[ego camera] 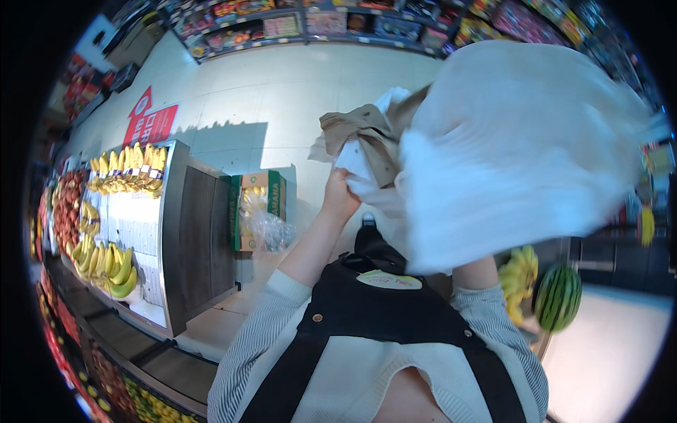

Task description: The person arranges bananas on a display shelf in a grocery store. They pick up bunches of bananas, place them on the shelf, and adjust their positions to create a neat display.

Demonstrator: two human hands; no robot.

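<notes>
My left hand [341, 195] is closed on a bunched edge of crumpled brown and white sheets [365, 132], which look like paper. A large white sheet [518, 153], blurred by motion, billows across the right side in front of me. My right forearm [476, 272] reaches up beneath this sheet. The right hand itself is hidden behind it, so its grip cannot be seen. The brown sheet has dark spots or holes and meets the white sheet near the middle of the view. Both lie above the pale tiled floor [317, 79].
To the left stands a display stand [174, 238] with bananas [108, 264]. A green banana carton [277, 195] with clear plastic wrap [270, 230] sits on the floor beside it. At right are a watermelon [558, 297] and more bananas [518, 280]. Stocked shelves [365, 39] line the far side.
</notes>
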